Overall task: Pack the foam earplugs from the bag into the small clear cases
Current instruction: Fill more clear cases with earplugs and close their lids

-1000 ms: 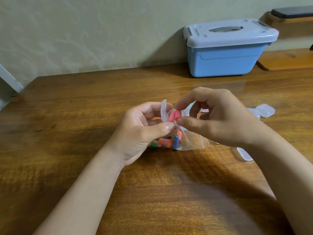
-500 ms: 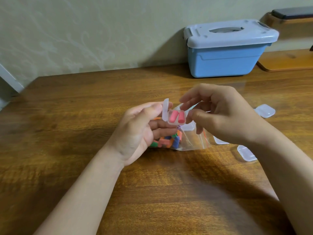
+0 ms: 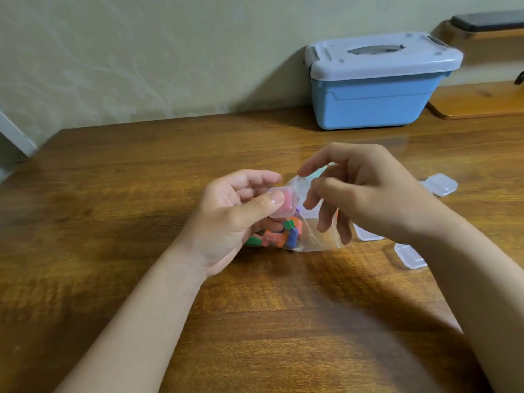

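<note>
The left hand (image 3: 232, 219) pinches one closed case (image 3: 283, 207), thumb on its lid, with pink earplugs (image 3: 288, 198) inside. Just beside it the right hand (image 3: 368, 194) hovers, fingers loose, holding nothing. One bag (image 3: 317, 239) of mixed plugs lies under both. At least three spare cases (image 3: 441, 185) lie at the right hand's outer side.

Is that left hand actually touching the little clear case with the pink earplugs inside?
Touching. In the head view the left hand pinches the small clear case, thumb pressed on its lid.

Pink plugs (image 3: 288, 200) in clear case (image 3: 283, 202); multicolour plugs (image 3: 279, 236) in bag; blue box (image 3: 374, 100) w/ grey lid; brown wood table (image 3: 141, 194).
</note>
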The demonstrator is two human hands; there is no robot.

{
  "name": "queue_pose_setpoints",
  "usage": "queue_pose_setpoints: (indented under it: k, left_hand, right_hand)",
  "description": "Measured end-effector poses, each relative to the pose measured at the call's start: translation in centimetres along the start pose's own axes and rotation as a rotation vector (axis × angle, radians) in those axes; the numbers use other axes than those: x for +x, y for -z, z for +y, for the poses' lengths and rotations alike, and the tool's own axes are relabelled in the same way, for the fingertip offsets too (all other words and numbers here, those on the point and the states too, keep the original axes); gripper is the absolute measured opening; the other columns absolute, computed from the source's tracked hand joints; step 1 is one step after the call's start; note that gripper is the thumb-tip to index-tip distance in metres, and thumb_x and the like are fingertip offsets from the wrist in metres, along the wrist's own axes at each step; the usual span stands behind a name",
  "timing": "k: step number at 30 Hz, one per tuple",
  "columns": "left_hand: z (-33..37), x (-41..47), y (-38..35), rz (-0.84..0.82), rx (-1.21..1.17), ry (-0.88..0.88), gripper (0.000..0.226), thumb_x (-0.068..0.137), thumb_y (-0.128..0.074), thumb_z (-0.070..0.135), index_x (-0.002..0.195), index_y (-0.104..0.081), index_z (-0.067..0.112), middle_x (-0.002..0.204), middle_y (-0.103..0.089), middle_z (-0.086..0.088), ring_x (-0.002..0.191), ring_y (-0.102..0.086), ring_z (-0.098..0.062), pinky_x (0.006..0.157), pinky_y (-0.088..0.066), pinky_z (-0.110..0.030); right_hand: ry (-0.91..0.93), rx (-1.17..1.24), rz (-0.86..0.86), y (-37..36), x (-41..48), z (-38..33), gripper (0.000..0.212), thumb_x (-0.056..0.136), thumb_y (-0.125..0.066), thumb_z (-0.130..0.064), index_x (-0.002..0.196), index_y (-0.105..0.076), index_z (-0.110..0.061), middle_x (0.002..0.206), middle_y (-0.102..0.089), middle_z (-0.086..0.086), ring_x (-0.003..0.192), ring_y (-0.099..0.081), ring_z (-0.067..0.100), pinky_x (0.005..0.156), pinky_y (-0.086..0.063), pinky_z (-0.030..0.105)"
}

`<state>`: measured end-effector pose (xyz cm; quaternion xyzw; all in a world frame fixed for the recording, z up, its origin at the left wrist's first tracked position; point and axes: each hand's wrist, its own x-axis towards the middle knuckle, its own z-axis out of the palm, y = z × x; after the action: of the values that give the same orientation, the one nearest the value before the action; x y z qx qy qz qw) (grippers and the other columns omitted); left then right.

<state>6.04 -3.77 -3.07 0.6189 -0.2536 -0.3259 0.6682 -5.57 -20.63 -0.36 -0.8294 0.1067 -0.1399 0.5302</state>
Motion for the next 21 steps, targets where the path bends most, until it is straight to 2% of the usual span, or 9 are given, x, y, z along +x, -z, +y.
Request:
queue_pose_setpoints:
  k: [2,6,9,11,13,14,18,21]
  left_hand:
    - [-0.09,0.01,0.06,-0.008,0.02,-0.007,0.039,0.073,-0.075,0.018,0.111,-0.069,0.014,0.103,-0.074,-0.011,0.096,-0.074,-0.024,0.079,-0.061,-0.039]
    - [-0.2,-0.07,0.27,-0.032,0.048,-0.042,0.029,0.073,-0.076,0.017,0.102,-0.072,0.014,0.099,-0.075,-0.013,0.094,-0.074,-0.03,0.078,-0.061,-0.047]
    - [-0.15,-0.21,0.24,-0.064,0.062,-0.058,0.025,0.075,-0.074,0.015,0.099,-0.07,0.009,0.099,-0.074,-0.019,0.094,-0.074,-0.037,0.079,-0.057,-0.058]
    - [-0.18,-0.24,0.2,-0.064,0.061,-0.061,0.022,0.076,-0.075,0.014,0.096,-0.07,0.007,0.096,-0.074,-0.02,0.09,-0.074,-0.039,0.075,-0.058,-0.055]
    - [-0.21,-0.22,0.19,-0.068,0.044,-0.063,0.015,0.077,-0.077,0.012,0.092,-0.072,0.011,0.094,-0.073,-0.019,0.088,-0.075,-0.039,0.067,-0.06,-0.046]
    - [-0.22,-0.2,0.17,-0.07,0.039,-0.063,0.013,0.078,-0.079,0.011,0.089,-0.074,0.014,0.093,-0.074,-0.019,0.088,-0.075,-0.038,0.068,-0.059,-0.047]
    - [-0.26,-0.13,0.12,-0.063,0.044,-0.068,0.012,0.077,-0.076,0.011,0.087,-0.076,0.018,0.095,-0.074,-0.019,0.088,-0.075,-0.038,0.08,-0.055,-0.062]
    - [-0.24,-0.14,0.12,-0.062,0.044,-0.064,0.012,0.077,-0.076,0.01,0.088,-0.075,0.016,0.095,-0.073,-0.018,0.088,-0.075,-0.038,0.079,-0.055,-0.062]
  right_hand:
    - [-0.022,0.003,-0.037,-0.14,-0.1,-0.13,0.017,0.096,-0.051,0.002,0.102,-0.063,-0.009,0.07,-0.072,0.009,0.051,-0.065,0.037,0.038,-0.048,0.036]
    - [-0.04,0.008,-0.115,-0.52,-0.26,-0.37,0.008,0.097,-0.058,-0.01,0.102,-0.063,-0.01,0.072,-0.073,0.01,0.05,-0.066,0.032,0.038,-0.049,0.035]
    - [-0.033,0.024,-0.164,-0.95,-0.34,-0.42,0.014,0.095,-0.064,-0.02,0.103,-0.064,-0.008,0.067,-0.071,0.012,0.049,-0.065,0.032,0.039,-0.049,0.034]
    - [-0.031,0.038,-0.17,-1.04,-0.32,-0.41,0.019,0.093,-0.066,-0.021,0.102,-0.064,-0.005,0.063,-0.07,0.012,0.047,-0.064,0.03,0.039,-0.049,0.034]
    - [-0.029,0.046,-0.169,-1.0,-0.23,-0.36,0.02,0.092,-0.068,-0.022,0.1,-0.064,-0.003,0.064,-0.069,0.015,0.047,-0.063,0.032,0.039,-0.049,0.034]
    - [-0.03,0.05,-0.169,-0.96,-0.2,-0.34,0.021,0.091,-0.068,-0.022,0.099,-0.064,-0.003,0.065,-0.069,0.017,0.048,-0.063,0.034,0.04,-0.049,0.034]
    - [-0.031,0.073,-0.181,-0.93,-0.12,-0.21,0.018,0.091,-0.069,-0.015,0.098,-0.064,0.001,0.066,-0.07,0.017,0.048,-0.062,0.029,0.04,-0.048,0.032]
    - [-0.024,0.079,-0.188,-0.92,-0.1,-0.15,0.019,0.09,-0.07,-0.016,0.096,-0.064,0.001,0.066,-0.07,0.016,0.05,-0.062,0.029,0.04,-0.049,0.033]
